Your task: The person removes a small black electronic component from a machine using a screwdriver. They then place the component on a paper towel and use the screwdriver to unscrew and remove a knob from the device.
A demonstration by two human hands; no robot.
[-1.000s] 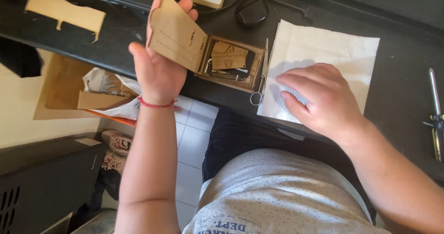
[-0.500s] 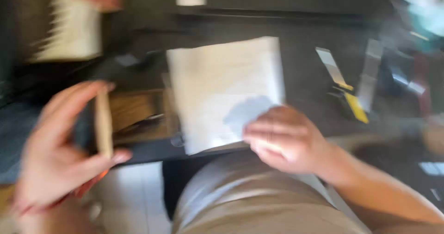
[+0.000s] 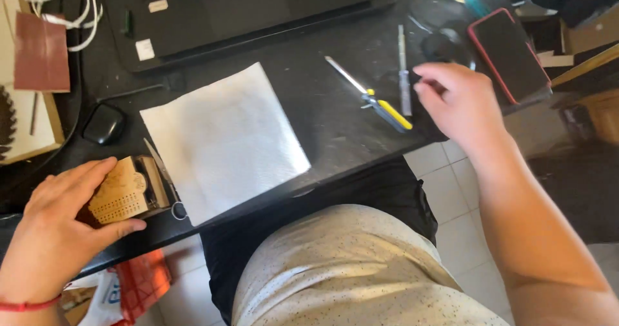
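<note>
Fingers (image 3: 97,171) of my left hand (image 3: 61,229) wrapped around a small tan perforated wooden box (image 3: 122,194) at the near edge of the dark table (image 3: 335,113), gripping it. My right hand (image 3: 461,107) hovered loosely spread, holding nothing, just beside a yellow-handled screwdriver (image 3: 374,97). Between them lay a white square paper napkin (image 3: 222,139), near a red-cased phone (image 3: 509,55).

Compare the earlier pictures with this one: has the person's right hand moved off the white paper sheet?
Yes. The right hand earlier rested on the white paper sheet; now it is off it, to the sheet's right, beside the yellow-handled screwdriver on the dark desk.
</note>
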